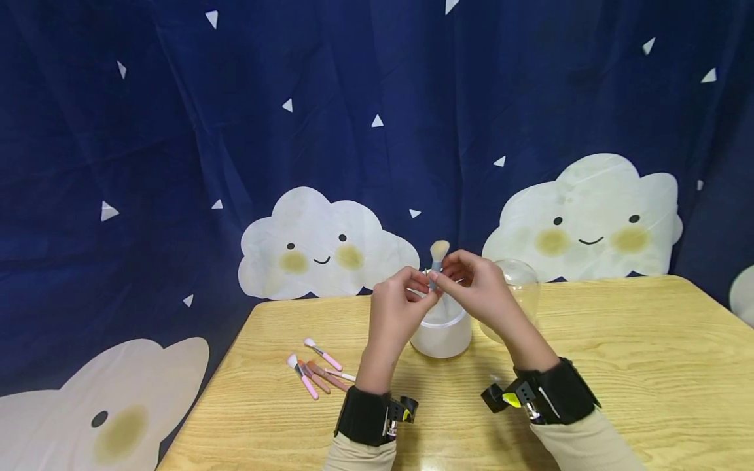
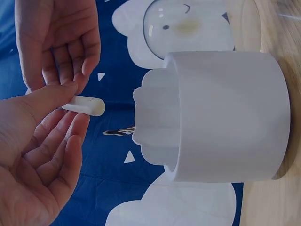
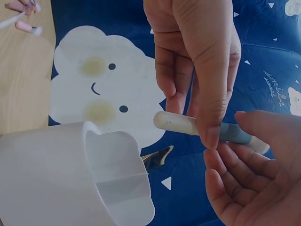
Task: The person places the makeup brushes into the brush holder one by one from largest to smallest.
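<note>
Both hands hold one makeup brush (image 1: 438,250) above a white round holder (image 1: 442,339). The brush has a white handle (image 3: 176,122), a blue-grey middle and pale bristles pointing up. My left hand (image 1: 397,307) pinches the handle between thumb and fingers. Higher up, near the bristles, my right hand (image 1: 483,288) pinches the blue-grey part. The holder has wavy-topped dividers (image 2: 157,117) inside, and a dark and gold tip (image 3: 157,157) sticks out of it. In the left wrist view, the handle's rounded end (image 2: 98,107) points toward the holder's side of the frame.
Several makeup brushes lie on the wooden table (image 1: 283,432) left of the holder, among them a pink one (image 1: 306,379) and a brown one (image 1: 326,376). A clear dome-shaped cover (image 1: 524,281) stands behind my right forearm. A dark blue curtain (image 1: 353,65) with clouds hangs behind the table.
</note>
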Tool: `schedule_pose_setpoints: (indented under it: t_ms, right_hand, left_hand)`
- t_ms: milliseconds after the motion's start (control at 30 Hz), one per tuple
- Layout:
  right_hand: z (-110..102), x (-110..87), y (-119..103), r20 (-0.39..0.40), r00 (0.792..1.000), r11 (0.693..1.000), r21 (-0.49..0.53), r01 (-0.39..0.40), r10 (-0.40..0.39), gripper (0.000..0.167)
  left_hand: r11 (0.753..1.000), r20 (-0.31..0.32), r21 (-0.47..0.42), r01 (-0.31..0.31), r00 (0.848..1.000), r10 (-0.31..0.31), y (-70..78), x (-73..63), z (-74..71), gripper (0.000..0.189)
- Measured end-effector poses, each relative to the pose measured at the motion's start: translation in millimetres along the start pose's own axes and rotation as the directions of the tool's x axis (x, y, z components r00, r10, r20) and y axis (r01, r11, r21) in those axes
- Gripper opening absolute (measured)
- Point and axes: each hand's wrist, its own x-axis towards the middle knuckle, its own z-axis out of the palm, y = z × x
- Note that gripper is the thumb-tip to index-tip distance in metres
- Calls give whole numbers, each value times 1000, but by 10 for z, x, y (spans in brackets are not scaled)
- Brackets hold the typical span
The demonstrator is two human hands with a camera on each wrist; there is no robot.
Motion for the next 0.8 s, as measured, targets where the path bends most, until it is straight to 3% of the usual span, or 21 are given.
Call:
schedule_pose_setpoints:
  t_ms: [433,633,800]
  right_hand:
    - [-6,0,11,-30,999,999,-37,20,-21,18]
    - [-89,5,12,-59,998,995,-99,7,-13,20]
    - [-156,16,46,-83,996,991,-134,-1,-10,20]
  left_hand:
    - [1000,22,16,-18,1000,18,-24,0,20,23]
    - [998,11,56,1,1000,-2,-97,10,2,54]
    - [996,67,62,67,995,-71,-231,8,4,85]
